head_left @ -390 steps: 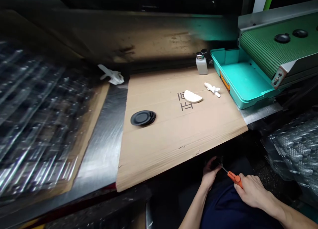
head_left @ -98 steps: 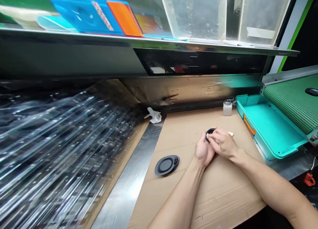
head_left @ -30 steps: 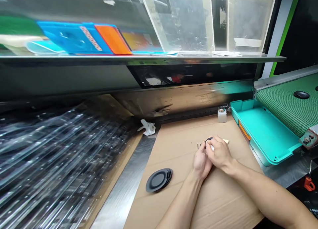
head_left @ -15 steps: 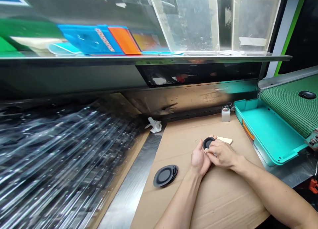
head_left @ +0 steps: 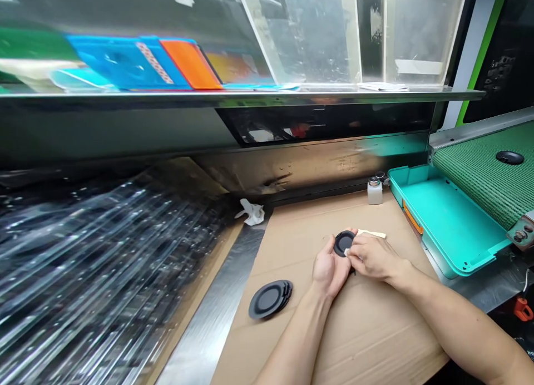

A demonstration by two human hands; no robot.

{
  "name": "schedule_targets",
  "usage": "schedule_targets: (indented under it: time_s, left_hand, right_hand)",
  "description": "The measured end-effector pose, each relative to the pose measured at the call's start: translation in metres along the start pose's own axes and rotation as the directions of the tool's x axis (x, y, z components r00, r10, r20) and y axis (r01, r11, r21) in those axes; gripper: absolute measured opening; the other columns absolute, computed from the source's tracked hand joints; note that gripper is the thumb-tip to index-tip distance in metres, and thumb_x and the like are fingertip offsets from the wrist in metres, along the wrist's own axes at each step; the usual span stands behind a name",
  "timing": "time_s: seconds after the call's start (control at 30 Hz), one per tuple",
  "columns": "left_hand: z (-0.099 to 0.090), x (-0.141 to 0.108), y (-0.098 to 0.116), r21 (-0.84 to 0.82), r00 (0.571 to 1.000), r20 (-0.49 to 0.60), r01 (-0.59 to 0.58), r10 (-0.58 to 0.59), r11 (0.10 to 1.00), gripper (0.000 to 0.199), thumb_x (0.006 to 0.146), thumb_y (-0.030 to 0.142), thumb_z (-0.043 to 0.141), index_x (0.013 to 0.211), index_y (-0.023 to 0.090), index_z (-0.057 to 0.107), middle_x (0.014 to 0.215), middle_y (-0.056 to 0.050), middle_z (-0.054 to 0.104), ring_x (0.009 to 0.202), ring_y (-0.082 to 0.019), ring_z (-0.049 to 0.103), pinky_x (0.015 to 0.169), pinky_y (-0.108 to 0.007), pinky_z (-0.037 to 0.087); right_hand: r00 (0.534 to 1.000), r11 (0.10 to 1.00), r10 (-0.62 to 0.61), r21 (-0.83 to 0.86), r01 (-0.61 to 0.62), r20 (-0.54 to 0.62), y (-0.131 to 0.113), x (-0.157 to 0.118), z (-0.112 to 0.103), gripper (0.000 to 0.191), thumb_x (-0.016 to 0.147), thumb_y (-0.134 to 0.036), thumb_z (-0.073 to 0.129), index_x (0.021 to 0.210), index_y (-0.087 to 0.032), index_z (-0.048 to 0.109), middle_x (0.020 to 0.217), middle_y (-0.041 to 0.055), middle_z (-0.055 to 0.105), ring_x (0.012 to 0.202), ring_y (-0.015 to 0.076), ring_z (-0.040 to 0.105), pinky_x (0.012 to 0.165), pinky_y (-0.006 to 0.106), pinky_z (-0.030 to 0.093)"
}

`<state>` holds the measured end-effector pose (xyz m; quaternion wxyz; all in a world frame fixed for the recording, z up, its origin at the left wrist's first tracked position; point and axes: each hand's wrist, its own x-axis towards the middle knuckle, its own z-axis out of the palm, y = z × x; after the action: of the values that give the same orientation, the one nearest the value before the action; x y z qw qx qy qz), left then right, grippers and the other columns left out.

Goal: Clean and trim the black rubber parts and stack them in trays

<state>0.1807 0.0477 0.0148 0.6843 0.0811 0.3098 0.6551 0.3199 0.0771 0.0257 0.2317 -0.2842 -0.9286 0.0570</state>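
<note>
A round black disc-shaped part (head_left: 344, 243) with a raised rim rests in my left hand (head_left: 329, 271), whose fingers and thumb hold it by the edge. My right hand (head_left: 372, 256) pinches a small white wad (head_left: 346, 252), perhaps cloth or paper, against the lower right of the disc. A pale flat piece (head_left: 372, 233) lies on the cardboard sheet (head_left: 300, 240) just behind my right fingers and is partly hidden by them. To the left of my left forearm sits a small overlapping stack of black discs (head_left: 270, 299) of the same kind.
Clear plastic trays (head_left: 104, 268) are piled at left. A crumpled white tissue (head_left: 251, 211) lies near them. At the back stands a small bottle (head_left: 374, 191). A turquoise bin (head_left: 454, 223) borders the green conveyor belt (head_left: 484, 159), which carries a black disc (head_left: 509, 157). A metal shelf (head_left: 250, 98) crosses above.
The disc in my left hand now faces the camera more, with more of it uncovered. My right fingers with the white wad have shifted slightly on its edge. The whole view has moved a little.
</note>
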Motion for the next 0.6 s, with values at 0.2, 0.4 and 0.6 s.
schedule_targets:
  time_s: [0.2, 0.4, 0.6]
  left_hand:
    - [0.007, -0.003, -0.008, -0.006, 1.0, 0.025, 0.014, -0.014, 1.0, 0.04, 0.105, 0.029, 0.034, 0.118, 0.01, 0.067, 0.117, -0.016, 0.072, 0.115, -0.024, 0.067, 0.104, -0.045, 0.054]
    - [0.011, -0.004, -0.013, 0.033, 0.999, 0.018, 0.037, -0.037, 0.999, 0.039, 0.105, 0.029, 0.035, 0.11, 0.008, 0.068, 0.112, -0.017, 0.074, 0.111, -0.024, 0.069, 0.104, -0.044, 0.054]
    - [0.006, -0.002, -0.004, 0.019, 0.999, -0.044, -0.004, 0.005, 1.0, 0.039, 0.105, 0.026, 0.034, 0.116, 0.008, 0.066, 0.111, -0.017, 0.074, 0.109, -0.024, 0.07, 0.103, -0.045, 0.054]
  right_hand:
    - [0.976, 0.982, 0.158, -0.075, -0.17, -0.149, 0.017, 0.003, -0.003, 0.02, 0.099, -0.02, 0.05, 0.094, -0.021, 0.07, 0.094, 0.0059, 0.067, 0.091, 0.0189, 0.057, 0.082, 0.029, 0.046]
    - [0.981, 0.994, 0.096, -0.032, -0.102, -0.168, 0.024, 0.005, -0.001, 0.018, 0.098, -0.02, 0.052, 0.095, -0.02, 0.069, 0.094, 0.0052, 0.067, 0.092, 0.0183, 0.057, 0.083, 0.028, 0.046]
    - [0.989, 0.997, 0.079, -0.003, -0.08, -0.124, 0.024, 0.003, 0.003, 0.016, 0.097, -0.02, 0.053, 0.092, -0.019, 0.069, 0.097, 0.0052, 0.067, 0.092, 0.0167, 0.059, 0.083, 0.026, 0.046]
